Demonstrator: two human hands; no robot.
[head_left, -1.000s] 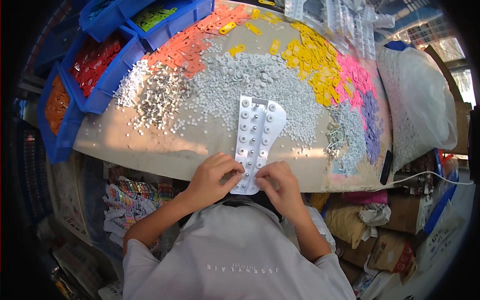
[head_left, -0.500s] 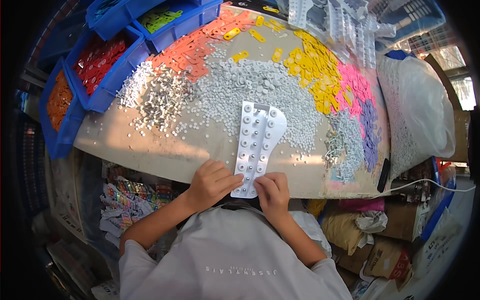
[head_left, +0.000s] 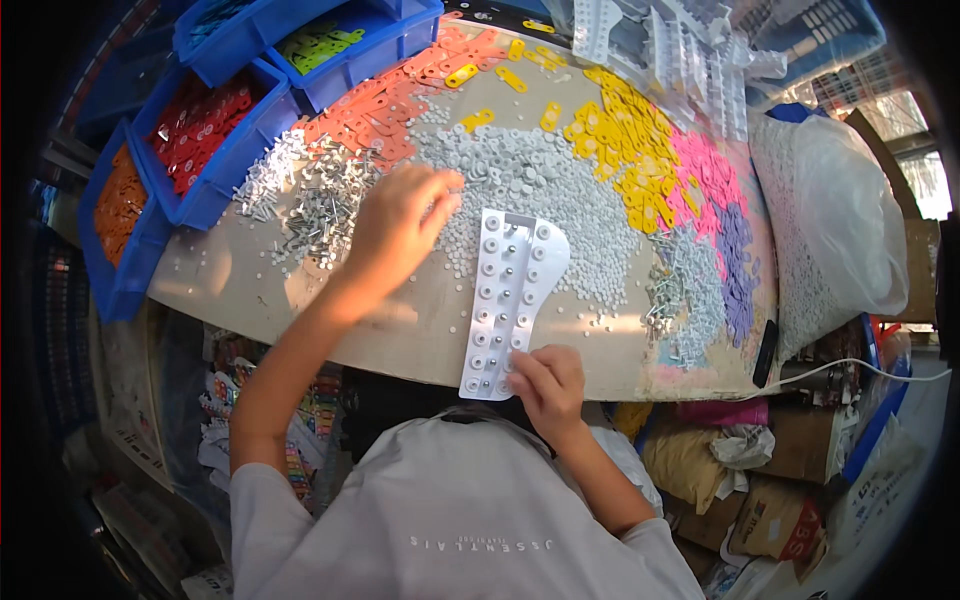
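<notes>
A long white plastic jig (head_left: pixel 495 325), rounded out on its right side, lies over the table's near edge. Two rows of round white washers run down it, with small metal studs along the middle channel. My right hand (head_left: pixel 553 385) is closed at the jig's lower right edge, thumb and fingers gripping there. My left hand (head_left: pixel 400 225) is above the table, left of the jig's upper end, beside a wide heap of small white washers (head_left: pixel 520 160). Its thumb and forefinger are apart, and I see nothing between them. Metal rivets (head_left: pixel 325 200) are heaped left of that hand.
Blue bins (head_left: pixel 225 180) with coloured pieces stand at the left. Coral strips (head_left: pixel 365 110), yellow strips (head_left: pixel 625 130), pink strips (head_left: pixel 710 170) and purple strips (head_left: pixel 736 260) ring the heap. More metal pins (head_left: pixel 690 290) lie at right, near a bulging clear bag (head_left: pixel 835 220).
My left hand has left the jig's lower left edge and moved up and left to the heap of washers. The right hand stays at the jig's lower right edge.
</notes>
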